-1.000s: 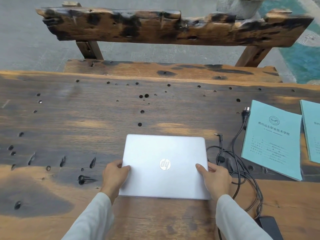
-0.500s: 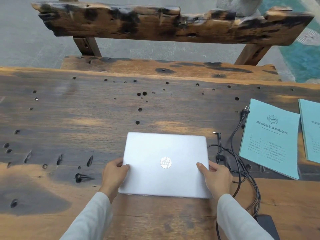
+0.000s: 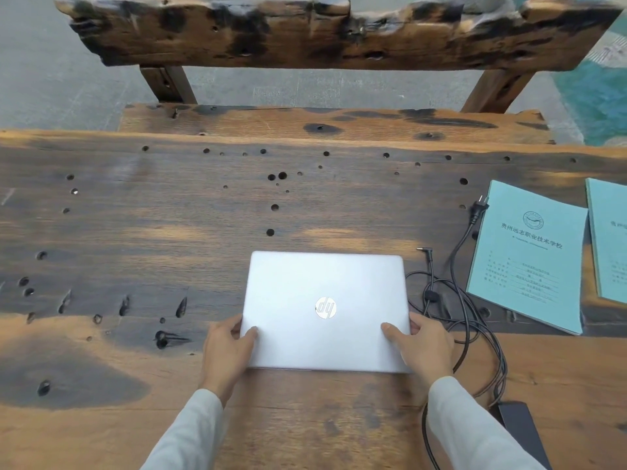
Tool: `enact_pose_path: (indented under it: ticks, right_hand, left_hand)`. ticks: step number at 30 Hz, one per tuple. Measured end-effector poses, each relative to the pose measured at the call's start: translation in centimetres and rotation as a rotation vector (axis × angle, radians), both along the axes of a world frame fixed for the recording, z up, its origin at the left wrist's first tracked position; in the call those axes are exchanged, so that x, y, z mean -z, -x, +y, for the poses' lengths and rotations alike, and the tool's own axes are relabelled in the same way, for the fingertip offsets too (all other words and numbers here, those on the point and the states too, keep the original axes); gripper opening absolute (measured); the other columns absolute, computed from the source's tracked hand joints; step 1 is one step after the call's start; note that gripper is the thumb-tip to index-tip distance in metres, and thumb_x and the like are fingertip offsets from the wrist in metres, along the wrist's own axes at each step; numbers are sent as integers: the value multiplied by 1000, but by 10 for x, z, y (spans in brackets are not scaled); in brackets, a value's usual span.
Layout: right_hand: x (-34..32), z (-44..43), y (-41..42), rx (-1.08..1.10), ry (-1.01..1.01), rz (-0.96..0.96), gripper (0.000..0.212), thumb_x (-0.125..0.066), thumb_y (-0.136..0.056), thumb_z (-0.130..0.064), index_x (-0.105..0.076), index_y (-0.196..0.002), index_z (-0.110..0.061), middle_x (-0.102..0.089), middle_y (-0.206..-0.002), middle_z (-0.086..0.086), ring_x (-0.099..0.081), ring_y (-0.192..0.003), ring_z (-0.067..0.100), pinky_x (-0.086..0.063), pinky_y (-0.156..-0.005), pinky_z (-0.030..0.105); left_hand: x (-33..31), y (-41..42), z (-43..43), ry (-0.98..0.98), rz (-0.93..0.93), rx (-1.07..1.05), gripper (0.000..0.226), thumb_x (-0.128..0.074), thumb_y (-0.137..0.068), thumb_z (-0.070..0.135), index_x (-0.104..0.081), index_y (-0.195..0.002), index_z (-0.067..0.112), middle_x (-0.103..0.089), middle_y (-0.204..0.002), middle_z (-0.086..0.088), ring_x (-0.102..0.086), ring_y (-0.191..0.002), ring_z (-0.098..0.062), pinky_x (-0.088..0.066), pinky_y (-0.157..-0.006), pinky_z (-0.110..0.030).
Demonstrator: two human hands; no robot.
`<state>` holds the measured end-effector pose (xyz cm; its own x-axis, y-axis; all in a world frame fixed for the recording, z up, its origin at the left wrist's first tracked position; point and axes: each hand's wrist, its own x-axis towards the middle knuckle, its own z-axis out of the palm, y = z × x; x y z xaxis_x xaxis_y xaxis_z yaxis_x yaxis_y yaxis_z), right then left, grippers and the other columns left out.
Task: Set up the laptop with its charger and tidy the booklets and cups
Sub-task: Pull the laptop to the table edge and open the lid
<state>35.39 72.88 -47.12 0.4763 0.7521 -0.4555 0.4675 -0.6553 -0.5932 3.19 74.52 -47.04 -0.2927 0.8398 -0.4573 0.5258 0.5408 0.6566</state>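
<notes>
A closed silver laptop (image 3: 325, 293) lies flat on the wooden table (image 3: 169, 232) in front of me. My left hand (image 3: 225, 351) grips its near left edge, thumb on the lid. My right hand (image 3: 425, 347) grips the near right edge the same way. To the right lies the black charger cable (image 3: 464, 300) in loose coils, with its barrel tip (image 3: 425, 251) pointing away near the laptop's far right corner, its wall plug (image 3: 479, 206) further back and its power brick (image 3: 519, 425) near my right sleeve. Two teal booklets (image 3: 529, 256) (image 3: 610, 239) lie at the right. No cups are in view.
A rough wooden bench (image 3: 332, 28) with a backrest stands just beyond the table's far edge. The tabletop has many small holes. Grey floor lies beyond the bench.
Both hands stay on the laptop's near corners. The laptop has barely shifted; only the view has tilted slightly.
</notes>
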Motion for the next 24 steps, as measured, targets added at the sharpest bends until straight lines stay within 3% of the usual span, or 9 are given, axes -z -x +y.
enact_pose_path:
  ticks: [6, 9, 13, 17, 20, 24]
  right_hand:
    - [-4, -33, 2, -55, 55, -61, 22, -84, -74, -38, -72, -83, -22, -70, -76, -8, -65, -82, 18, -39, -64, 26]
    - [-7, -39, 4, -19, 63, -60, 22, -84, -73, -39, -71, -86, -26, -69, -77, -12, -63, -83, 15, -29, -61, 14]
    - [-11, -38, 7, 45, 76, -17, 24, -84, -73, -43, -73, -85, -26, -70, -78, -12, -64, -85, 14, -36, -70, 28]
    - [-17, -40, 5, 58, 74, 97, 25, -79, -79, -49, -73, -90, -27, -71, -85, -18, -64, -87, 6, -42, -67, 25]
    - [-19, -41, 2, 29, 93, 164, 30, -74, -82, -52, -74, -99, -27, -72, -95, -17, -64, -93, 3, -44, -71, 25]
    - [-23, -35, -1, 41, 149, 218, 41, -66, -77, -68, -69, -96, -32, -67, -104, -17, -60, -97, 5, -44, -80, 30]
  left_hand:
    - [2, -1, -23, -23, -15, -44, 14, -72, -85, 17, -70, -91, 30, -72, -84, 18, -69, -86, -7, -49, -68, -25]
    - [4, -4, -22, -20, -10, -73, 14, -70, -86, 16, -69, -89, 30, -69, -80, 19, -68, -85, -10, -47, -66, -25]
    - [4, -9, -22, -3, -9, -150, 10, -71, -85, 19, -73, -94, 24, -71, -83, 10, -67, -87, -20, -51, -78, -34]
    - [-1, -8, -20, 39, -36, -196, 14, -71, -86, 23, -74, -100, 23, -66, -80, 19, -62, -85, -14, -45, -80, -31]
    - [-3, -6, -18, 64, -61, -188, 17, -72, -87, 25, -73, -103, 20, -68, -85, 13, -62, -87, -11, -44, -81, -30]
    - [-7, -6, -17, 89, -109, -212, 25, -74, -86, 30, -72, -109, 21, -67, -89, 14, -62, -88, -6, -46, -81, -30]
